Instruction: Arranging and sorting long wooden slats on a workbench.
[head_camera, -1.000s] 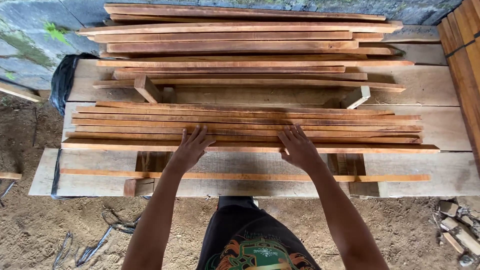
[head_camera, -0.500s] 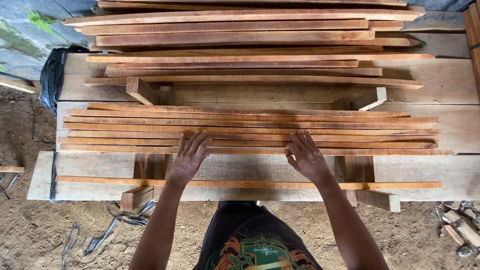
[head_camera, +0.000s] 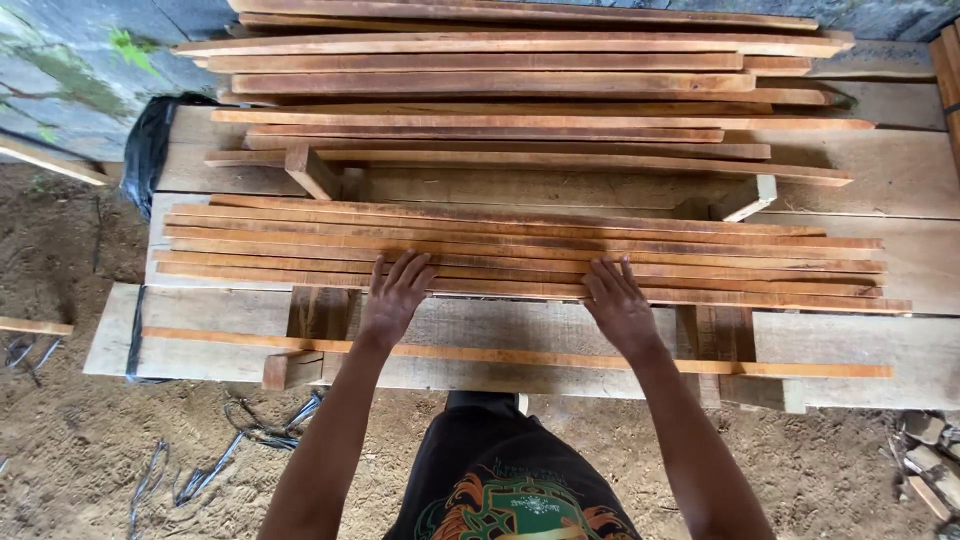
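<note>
Both hands sit slightly nearer the slats' front edge than a second earlier; the slat row looks unmoved, so the work reads as aligning, not lifting. Left hand (head_camera: 395, 297) and right hand (head_camera: 618, 305) lie open, fingers spread flat on the near row of reddish slats (head_camera: 520, 255). One loose slat (head_camera: 515, 356) lies at 6 o'clock of the hands. No labels or signs visible; black plastic bag (head_camera: 150, 150) at 10 o'clock

We have a single view, from a camera on the head, looking steeply down and forward from close above. Both forearms enter from the bottom edge; the wooden slats (head_camera: 520, 255) run across mid-frame, the dirt ground (head_camera: 90, 450) lies below.
</note>
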